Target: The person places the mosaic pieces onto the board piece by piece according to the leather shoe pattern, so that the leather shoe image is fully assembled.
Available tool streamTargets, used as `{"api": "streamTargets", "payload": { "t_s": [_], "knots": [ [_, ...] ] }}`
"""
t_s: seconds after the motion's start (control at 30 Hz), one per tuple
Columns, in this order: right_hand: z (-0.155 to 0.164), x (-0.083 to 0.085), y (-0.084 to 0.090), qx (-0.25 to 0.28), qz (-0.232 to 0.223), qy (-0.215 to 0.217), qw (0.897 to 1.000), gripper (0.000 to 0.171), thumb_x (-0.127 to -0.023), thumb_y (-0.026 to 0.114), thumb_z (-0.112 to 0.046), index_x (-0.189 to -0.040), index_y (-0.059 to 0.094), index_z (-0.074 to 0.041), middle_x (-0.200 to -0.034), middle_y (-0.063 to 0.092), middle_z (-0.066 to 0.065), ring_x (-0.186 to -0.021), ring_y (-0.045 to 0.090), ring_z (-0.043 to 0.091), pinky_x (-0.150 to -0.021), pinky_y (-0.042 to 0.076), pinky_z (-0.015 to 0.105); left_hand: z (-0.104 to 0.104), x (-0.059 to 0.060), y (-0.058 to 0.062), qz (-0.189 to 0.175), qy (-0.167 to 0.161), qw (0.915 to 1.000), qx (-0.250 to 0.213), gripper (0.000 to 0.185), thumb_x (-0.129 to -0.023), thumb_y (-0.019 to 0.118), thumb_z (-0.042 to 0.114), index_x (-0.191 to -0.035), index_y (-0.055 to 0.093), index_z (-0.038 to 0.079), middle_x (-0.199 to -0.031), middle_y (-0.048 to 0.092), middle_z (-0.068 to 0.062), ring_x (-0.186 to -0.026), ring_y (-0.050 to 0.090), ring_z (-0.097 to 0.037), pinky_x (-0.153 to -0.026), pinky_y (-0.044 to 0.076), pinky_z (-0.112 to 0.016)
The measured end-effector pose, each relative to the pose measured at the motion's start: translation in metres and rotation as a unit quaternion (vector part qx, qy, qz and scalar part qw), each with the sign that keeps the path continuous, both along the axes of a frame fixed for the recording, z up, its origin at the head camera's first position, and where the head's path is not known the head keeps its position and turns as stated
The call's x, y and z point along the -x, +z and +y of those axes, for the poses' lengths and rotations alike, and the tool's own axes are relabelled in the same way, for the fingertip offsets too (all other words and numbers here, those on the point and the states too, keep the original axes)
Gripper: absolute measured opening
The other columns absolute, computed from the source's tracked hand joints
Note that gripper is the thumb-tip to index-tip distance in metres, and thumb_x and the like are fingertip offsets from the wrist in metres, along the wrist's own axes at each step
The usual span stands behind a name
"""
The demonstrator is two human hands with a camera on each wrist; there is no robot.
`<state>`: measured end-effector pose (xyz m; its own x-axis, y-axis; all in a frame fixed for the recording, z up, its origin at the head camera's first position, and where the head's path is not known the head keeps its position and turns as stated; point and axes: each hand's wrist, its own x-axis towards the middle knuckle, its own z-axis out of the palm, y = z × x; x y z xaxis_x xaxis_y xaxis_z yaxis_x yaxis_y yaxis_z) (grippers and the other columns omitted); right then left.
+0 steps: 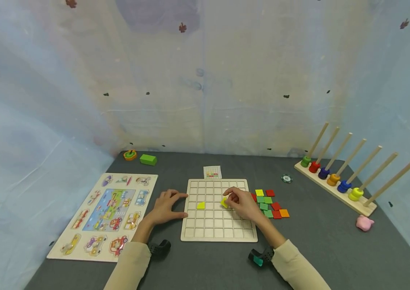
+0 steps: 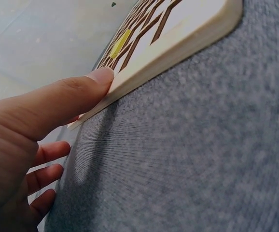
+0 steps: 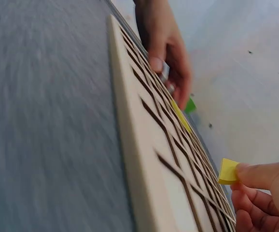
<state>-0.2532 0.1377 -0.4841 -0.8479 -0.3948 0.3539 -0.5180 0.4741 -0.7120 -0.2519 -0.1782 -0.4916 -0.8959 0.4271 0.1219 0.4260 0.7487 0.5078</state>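
Observation:
A pale wooden grid board (image 1: 219, 233) lies flat on the dark table. One yellow square tile (image 1: 200, 206) sits in a cell left of its middle. Thumb and fingertips of my left hand (image 1: 166, 207) touch the board's left edge, its fingers spread. My right hand (image 1: 242, 203) is over the right half of the board and pinches a second yellow tile (image 3: 228, 171) between thumb and finger. In the right wrist view that tile stands tilted above the grid. Just right of the board lie loose green tiles (image 1: 263, 206), red tiles (image 1: 276, 206), a yellow one and an orange tile (image 1: 284, 213).
A small pattern card (image 1: 212, 172) lies behind the board. To the left is a wooden vehicle puzzle (image 1: 146, 209), with a green block (image 1: 148, 160) behind it. On the right are a peg stand (image 1: 335, 188) with coloured rings, a poker chip (image 1: 286, 178) and a pink pig (image 1: 365, 222).

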Motion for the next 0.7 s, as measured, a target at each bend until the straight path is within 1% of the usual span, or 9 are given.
{"api": "streamTargets", "payload": {
  "t_s": [0.07, 0.17, 0.3, 0.57, 0.7],
  "knots": [
    [-0.009, 0.000, -0.001, 0.001, 0.006, 0.009, 1.000, 0.017, -0.086, 0.066, -0.007, -0.102, 0.061, -0.003, -0.076, 0.063, 0.002, -0.061, 0.058, 0.010, -0.056, 0.046, 0.023, 0.000, 0.000, 0.001, 0.003, -0.002, 1.0000, -0.001, 0.065, -0.076, 0.072, 0.049, -0.131, 0.054, 0.022, -0.126, 0.042, -0.011, -0.110, 0.037, -0.031, -0.089, 0.029, -0.057],
    [-0.016, 0.001, -0.004, -0.003, 0.007, 0.010, 1.000, 0.014, -0.086, 0.067, -0.007, -0.098, 0.061, -0.004, -0.076, 0.064, 0.001, -0.060, 0.057, 0.007, -0.055, 0.045, 0.022, 0.000, -0.001, 0.001, 0.002, -0.005, 1.0000, -0.003, 0.065, -0.075, 0.072, 0.049, -0.131, 0.054, 0.021, -0.126, 0.042, -0.011, -0.110, 0.037, -0.031, -0.089, 0.029, -0.057],
    [-0.020, 0.002, -0.007, -0.008, -0.007, -0.001, 1.000, 0.012, -0.085, 0.068, -0.009, -0.095, 0.062, -0.007, -0.077, 0.063, -0.001, -0.060, 0.055, 0.004, -0.056, 0.045, 0.021, 0.000, -0.001, 0.001, -0.001, 0.000, 1.0000, -0.002, 0.065, -0.075, 0.073, 0.049, -0.131, 0.054, 0.022, -0.126, 0.042, -0.011, -0.111, 0.036, -0.031, -0.090, 0.029, -0.057],
    [-0.024, 0.001, -0.006, -0.019, 0.002, -0.012, 1.000, 0.010, -0.085, 0.068, -0.010, -0.094, 0.067, -0.007, -0.076, 0.062, -0.003, -0.060, 0.052, 0.005, -0.056, 0.043, 0.022, 0.001, -0.001, 0.001, -0.002, 0.005, 1.0000, -0.004, 0.064, -0.075, 0.073, 0.047, -0.131, 0.054, 0.021, -0.126, 0.042, -0.011, -0.112, 0.036, -0.031, -0.090, 0.028, -0.057],
    [-0.026, -0.002, -0.006, -0.022, 0.005, -0.020, 1.000, 0.007, -0.085, 0.069, -0.011, -0.091, 0.069, -0.008, -0.076, 0.061, -0.004, -0.060, 0.051, 0.005, -0.056, 0.043, 0.022, 0.001, -0.001, 0.002, -0.004, 0.006, 1.0000, -0.003, 0.064, -0.075, 0.073, 0.048, -0.130, 0.054, 0.022, -0.126, 0.042, -0.011, -0.112, 0.036, -0.031, -0.090, 0.028, -0.057]
  ]
}}
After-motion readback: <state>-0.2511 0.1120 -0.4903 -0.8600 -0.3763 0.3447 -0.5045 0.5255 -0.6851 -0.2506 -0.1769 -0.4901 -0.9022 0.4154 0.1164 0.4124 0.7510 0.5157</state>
